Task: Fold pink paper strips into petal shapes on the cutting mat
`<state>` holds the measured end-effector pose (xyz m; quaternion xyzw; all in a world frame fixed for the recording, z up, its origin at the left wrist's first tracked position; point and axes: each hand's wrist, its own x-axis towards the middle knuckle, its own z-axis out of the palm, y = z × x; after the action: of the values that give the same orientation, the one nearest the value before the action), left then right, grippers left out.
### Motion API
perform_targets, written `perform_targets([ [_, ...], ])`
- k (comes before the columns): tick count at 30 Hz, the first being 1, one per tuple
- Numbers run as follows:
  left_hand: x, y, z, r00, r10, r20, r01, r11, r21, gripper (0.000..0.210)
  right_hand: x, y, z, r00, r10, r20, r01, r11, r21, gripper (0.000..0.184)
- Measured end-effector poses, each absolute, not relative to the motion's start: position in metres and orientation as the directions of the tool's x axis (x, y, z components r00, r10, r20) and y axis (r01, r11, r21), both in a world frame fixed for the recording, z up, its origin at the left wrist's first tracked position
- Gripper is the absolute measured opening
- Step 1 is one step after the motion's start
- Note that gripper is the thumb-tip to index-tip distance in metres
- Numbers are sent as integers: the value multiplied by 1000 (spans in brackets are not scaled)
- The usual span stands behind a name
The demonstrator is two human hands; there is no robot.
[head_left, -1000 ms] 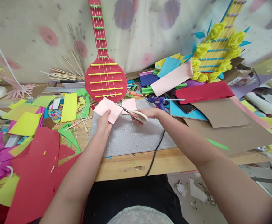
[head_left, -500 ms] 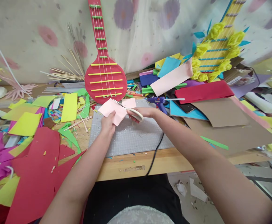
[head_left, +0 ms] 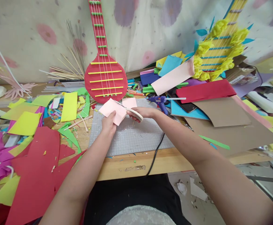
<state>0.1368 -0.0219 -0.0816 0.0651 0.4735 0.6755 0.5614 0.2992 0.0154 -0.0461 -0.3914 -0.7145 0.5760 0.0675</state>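
Over the grey cutting mat (head_left: 131,137), at its far edge, your two hands meet. Your left hand (head_left: 108,122) is closed on the near corner of a pale pink foam sheet (head_left: 113,111), thumb on top, fingers beneath and hidden; the sheet is held up off the mat, tilted, with its far corner toward the red paper banjo (head_left: 105,75). Your right hand (head_left: 143,113) is closed around the cream handles of a pair of scissors (head_left: 129,110); the blades point left and away from you and lie across the right edge of the pink sheet. How far apart the blades stand cannot be read at this size.

Just behind the scissors, a second small pink square (head_left: 129,102) lies flat on the mat, partly covered by the handle. To the right of your right hand, a blue glue gun (head_left: 159,101) rests at the mat's far corner, nozzle pointing right; its black cord (head_left: 155,156) runs toward you across the mat and over the edge of the wooden table (head_left: 136,165).

Left of the mat: green offcuts (head_left: 68,134), a yellow-green strip (head_left: 69,107) and large red sheets (head_left: 38,162) overlapping the table edge. Right of the mat: brown card (head_left: 222,114), a red folded sheet (head_left: 205,90) and a long pink strip (head_left: 173,78) propped on a heap of coloured paper. A yellow paper guitar (head_left: 220,47) with yellow flowers leans on the curtain behind.
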Motion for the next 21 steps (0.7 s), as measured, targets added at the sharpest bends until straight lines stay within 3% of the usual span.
perform_targets([
  [10,136,-22,-82,-345,826,-446,-703,87,706,24,299,18,-49,-653,663,-366,514,34,-857,43],
  [21,137,-28,-77,-267,865,-425,-648,165,743,25,309,12,-36,-706,554,-441,513,-30,-858,56],
])
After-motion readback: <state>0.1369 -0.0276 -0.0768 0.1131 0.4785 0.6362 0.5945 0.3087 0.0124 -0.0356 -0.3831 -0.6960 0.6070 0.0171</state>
